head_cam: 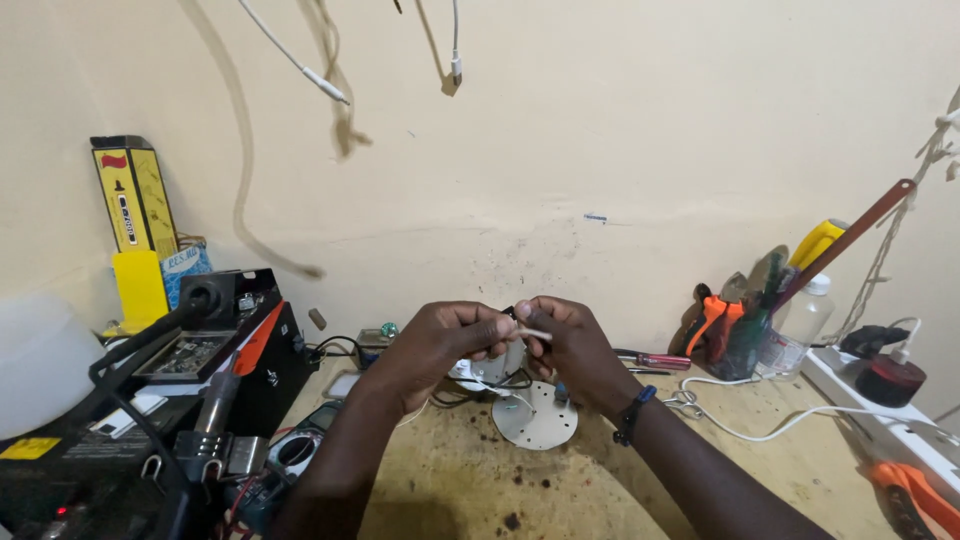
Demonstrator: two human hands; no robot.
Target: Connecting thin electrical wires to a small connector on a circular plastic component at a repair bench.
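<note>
While both hands meet above round white disc (537, 417), left hand (450, 343) and right hand (572, 345) pinch thin pale stick (533, 334) between fingertips.

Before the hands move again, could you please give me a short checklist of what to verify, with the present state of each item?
1. Left hand and right hand both pinch the thin pale wire: ok.
2. Wire end stripped or bare: cannot tell, too small.
3. Round perforated disc lies flat on the workbench under the hands: ok.
4. Black wires below the hands free of tangles: cannot tell.
5. White cable lies apart from the disc: ok.
</note>
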